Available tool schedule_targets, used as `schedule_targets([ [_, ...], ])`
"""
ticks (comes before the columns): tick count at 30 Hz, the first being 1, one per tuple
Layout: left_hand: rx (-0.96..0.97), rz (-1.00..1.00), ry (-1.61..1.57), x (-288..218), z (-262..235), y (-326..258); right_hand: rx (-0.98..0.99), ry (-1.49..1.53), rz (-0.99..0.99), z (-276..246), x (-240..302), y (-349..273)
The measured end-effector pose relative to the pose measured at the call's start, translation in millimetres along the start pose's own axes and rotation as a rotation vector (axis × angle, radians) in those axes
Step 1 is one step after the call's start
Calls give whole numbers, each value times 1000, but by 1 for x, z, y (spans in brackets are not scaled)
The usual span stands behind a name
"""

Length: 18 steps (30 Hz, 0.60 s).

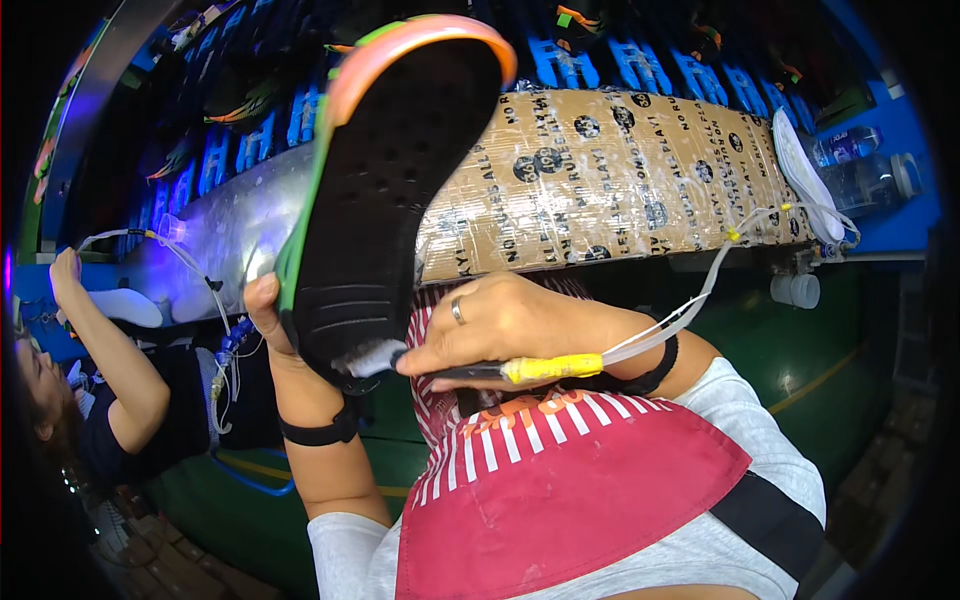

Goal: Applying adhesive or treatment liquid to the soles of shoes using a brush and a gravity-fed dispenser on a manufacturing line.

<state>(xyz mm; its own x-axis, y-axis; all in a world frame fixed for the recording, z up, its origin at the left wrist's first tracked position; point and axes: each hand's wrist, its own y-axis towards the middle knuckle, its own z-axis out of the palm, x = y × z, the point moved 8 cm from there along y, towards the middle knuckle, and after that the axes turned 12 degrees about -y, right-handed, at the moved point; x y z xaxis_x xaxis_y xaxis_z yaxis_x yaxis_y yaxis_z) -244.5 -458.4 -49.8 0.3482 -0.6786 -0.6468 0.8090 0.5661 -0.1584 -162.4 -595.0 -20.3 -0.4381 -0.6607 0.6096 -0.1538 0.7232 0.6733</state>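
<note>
A large shoe sole (365,190), black on its inner face with an orange toe rim and a green side edge, stands raised in front of me, toe away. My left hand (268,312) grips its heel end from the left side, thumb showing and the other fingers mostly hidden behind. Between the fingers of my right hand (500,325) is a brush (550,368) with a black handle wrapped in yellow. Its pale bristles press on the heel of the sole. Clear tubing (690,308) runs from the handle end up to the right. A ring and black wristbands show.
Printed cardboard (600,180) covers the bench beyond my hands. On its right lie a white sole (803,175), bottles (875,180) and a small cup (796,290). Blue racks (640,65) line the far side. Another person (125,385) works at left, near a white sole piece (128,306).
</note>
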Motion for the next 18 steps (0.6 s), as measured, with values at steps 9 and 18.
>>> schedule_targets([
  [9,-190,-263,23,22,24,-7,275,-97,-65,8,11,-2],
  [18,-492,-100,373,2,19,-28,270,-146,-74,9,11,-1],
])
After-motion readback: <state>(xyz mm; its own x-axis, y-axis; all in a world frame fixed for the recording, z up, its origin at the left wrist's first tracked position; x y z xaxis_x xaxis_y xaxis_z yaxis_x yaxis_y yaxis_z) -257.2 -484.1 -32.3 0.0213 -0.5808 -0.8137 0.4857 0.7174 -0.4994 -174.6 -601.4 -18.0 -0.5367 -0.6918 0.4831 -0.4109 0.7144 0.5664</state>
